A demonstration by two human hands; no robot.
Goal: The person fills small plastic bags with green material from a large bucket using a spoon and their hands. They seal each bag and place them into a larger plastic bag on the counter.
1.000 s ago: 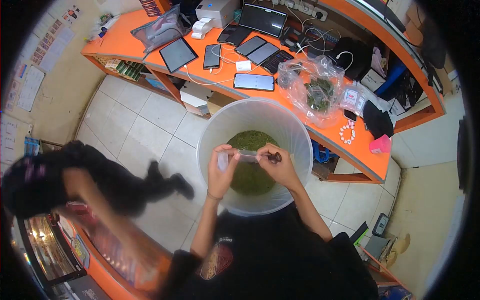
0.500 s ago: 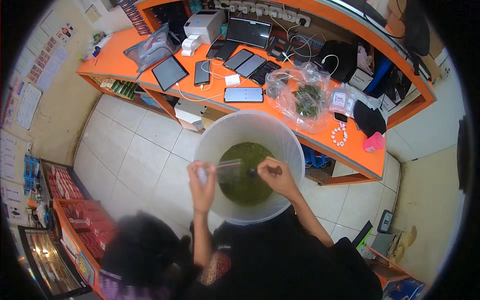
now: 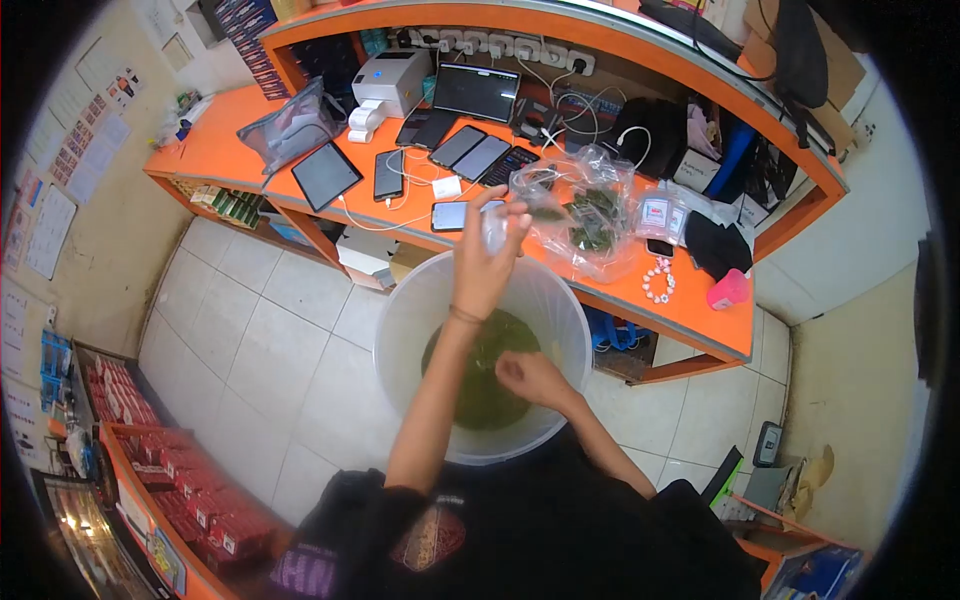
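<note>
My left hand (image 3: 485, 258) is raised over the far rim of a large translucent tub (image 3: 385, 345), its fingers pinched on a small clear plastic bag (image 3: 494, 235). Just beyond the fingertips lies a big crumpled clear bag (image 3: 610, 255), with small green-filled packets (image 3: 592, 225) inside. Within the tub, fine green flakes (image 3: 495, 405) cover the bottom. Over them my right hand (image 3: 532, 380) is closed around a small spoon-like tool, mostly hidden by the fingers. My left forearm covers part of the tub.
The orange desk (image 3: 235, 130) behind the tub carries several phones, a tablet (image 3: 326, 176), a label printer (image 3: 390, 82), a laptop (image 3: 476, 92) and cables. At its right are a bead bracelet (image 3: 659, 282) and a pink cup (image 3: 728, 290). Red packets (image 3: 205, 490) fill shelving at lower left.
My left hand has moved up and right, from above the tub to beside the big clear bag. My right hand has dropped slightly. The dark-haired head at lower left is gone from view.
</note>
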